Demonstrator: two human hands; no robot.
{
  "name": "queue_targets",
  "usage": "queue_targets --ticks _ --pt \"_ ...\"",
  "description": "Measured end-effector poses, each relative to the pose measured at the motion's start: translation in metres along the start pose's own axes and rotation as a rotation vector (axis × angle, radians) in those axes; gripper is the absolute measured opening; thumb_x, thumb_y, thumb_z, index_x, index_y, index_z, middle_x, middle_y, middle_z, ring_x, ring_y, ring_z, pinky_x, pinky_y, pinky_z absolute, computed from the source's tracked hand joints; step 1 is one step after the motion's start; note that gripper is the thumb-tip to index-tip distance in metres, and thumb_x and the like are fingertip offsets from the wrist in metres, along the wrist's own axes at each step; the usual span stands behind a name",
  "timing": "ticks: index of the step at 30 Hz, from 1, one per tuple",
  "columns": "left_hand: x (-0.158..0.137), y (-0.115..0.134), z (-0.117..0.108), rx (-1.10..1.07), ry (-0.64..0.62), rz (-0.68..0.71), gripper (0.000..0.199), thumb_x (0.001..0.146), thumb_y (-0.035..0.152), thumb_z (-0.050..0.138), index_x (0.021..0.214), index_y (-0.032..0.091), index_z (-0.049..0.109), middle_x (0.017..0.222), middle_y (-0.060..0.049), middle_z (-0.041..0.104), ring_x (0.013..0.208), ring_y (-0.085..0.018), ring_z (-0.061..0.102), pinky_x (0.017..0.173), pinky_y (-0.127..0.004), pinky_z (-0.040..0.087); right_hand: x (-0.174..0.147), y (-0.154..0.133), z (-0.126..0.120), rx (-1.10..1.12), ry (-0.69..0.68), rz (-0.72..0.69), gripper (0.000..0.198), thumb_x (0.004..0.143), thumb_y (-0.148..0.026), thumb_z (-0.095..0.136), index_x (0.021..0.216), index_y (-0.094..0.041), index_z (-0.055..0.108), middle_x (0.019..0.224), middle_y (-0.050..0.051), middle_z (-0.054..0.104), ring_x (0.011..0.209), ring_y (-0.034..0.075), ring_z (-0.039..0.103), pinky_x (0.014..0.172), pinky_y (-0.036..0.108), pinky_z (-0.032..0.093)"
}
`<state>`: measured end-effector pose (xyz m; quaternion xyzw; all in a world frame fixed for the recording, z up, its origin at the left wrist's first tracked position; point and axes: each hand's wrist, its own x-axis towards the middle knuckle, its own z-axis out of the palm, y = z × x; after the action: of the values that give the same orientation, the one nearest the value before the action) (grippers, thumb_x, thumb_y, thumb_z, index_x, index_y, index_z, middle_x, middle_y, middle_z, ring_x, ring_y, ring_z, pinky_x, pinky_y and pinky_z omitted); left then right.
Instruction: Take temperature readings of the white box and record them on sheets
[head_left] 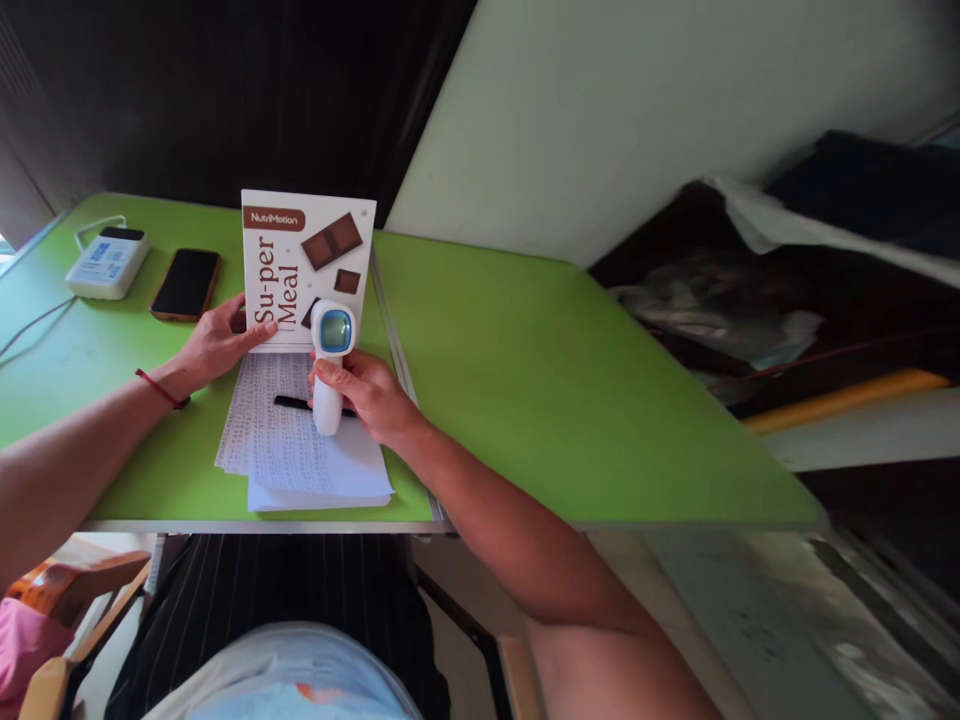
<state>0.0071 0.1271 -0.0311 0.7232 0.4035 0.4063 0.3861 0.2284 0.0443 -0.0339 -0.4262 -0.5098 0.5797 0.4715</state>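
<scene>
Looking light, the thermometer (334,332) is clasped at its handle (328,408) by the right hand (373,394). The box (307,272) behind is gripped by the left hand (219,342).

The left hand (217,343) holds a box (306,268), the right hand (373,393) a thermometer (330,368).

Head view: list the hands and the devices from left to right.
White boxy device with a cable → dark-screened phone → left hand → white handheld device with a small screen → right hand.
</scene>
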Motion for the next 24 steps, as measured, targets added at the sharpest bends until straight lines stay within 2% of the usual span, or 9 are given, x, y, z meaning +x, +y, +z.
queue_targets --ticks 6,10,14,18,21,24 --pt "0.000 -0.002 0.002 -0.099 0.019 -0.049 0.055 0.079 0.048 0.086 0.119 0.017 0.065 0.108 -0.011 0.079 0.094 -0.026 0.076 0.075 -0.035 0.063 0.000 -0.001 0.000 -0.010 -0.011 0.003 0.057 0.058 -0.072 0.085 0.078 -0.023 0.063 0.076 -0.001 0.060 0.069 0.015 0.057 0.063 0.034 0.051" --pt "0.000 -0.007 0.001 -0.197 0.087 -0.099 0.074 0.073 0.047 0.091 0.133 0.018 0.056 0.102 -0.009 0.079 0.089 -0.025 0.076 0.075 -0.036 0.063 0.001 -0.003 -0.003 -0.056 -0.020 -0.018 0.054 0.062 -0.070 0.084 0.076 -0.023 0.061 0.074 -0.002 0.060 0.068 0.015 0.057 0.064 0.033 0.052" --pt "0.003 -0.012 -0.001 -0.270 0.122 -0.053 0.085 0.069 0.047 0.094 0.137 0.021 0.050 0.101 -0.007 0.079 0.089 -0.026 0.078 0.076 -0.037 0.065 0.003 -0.007 -0.018 -0.187 -0.035 -0.102 0.045 0.068 -0.063 0.082 0.079 -0.023 0.063 0.073 -0.002 0.064 0.068 0.016 0.059 0.068 0.035 0.053" --pt "0.008 -0.019 -0.005 -0.284 0.153 -0.003 0.085 0.067 0.045 0.095 0.135 0.022 0.049 0.107 -0.009 0.079 0.099 -0.030 0.078 0.082 -0.040 0.067 0.010 -0.018 -0.051 -0.449 0.043 -0.181 0.036 0.071 -0.047 0.082 0.094 -0.021 0.072 0.094 0.003 0.076 0.086 0.021 0.069 0.084 0.041 0.056" --pt "0.013 -0.028 -0.010 -0.258 0.177 0.001 0.088 0.064 0.040 0.096 0.136 0.022 0.048 0.109 -0.009 0.078 0.105 -0.032 0.076 0.084 -0.041 0.067 0.015 -0.023 -0.072 -0.763 0.124 -0.100 0.043 0.070 -0.029 0.085 0.110 -0.020 0.074 0.111 0.008 0.078 0.098 0.026 0.071 0.092 0.045 0.055" --pt "0.016 -0.038 -0.015 -0.231 0.172 0.016 0.089 0.063 0.037 0.096 0.137 0.023 0.048 0.111 -0.009 0.077 0.108 -0.032 0.075 0.086 -0.042 0.066 0.018 -0.020 -0.078 -1.070 0.190 -0.017 0.047 0.074 -0.024 0.083 0.120 -0.021 0.073 0.117 0.011 0.076 0.101 0.028 0.071 0.091 0.045 0.056"
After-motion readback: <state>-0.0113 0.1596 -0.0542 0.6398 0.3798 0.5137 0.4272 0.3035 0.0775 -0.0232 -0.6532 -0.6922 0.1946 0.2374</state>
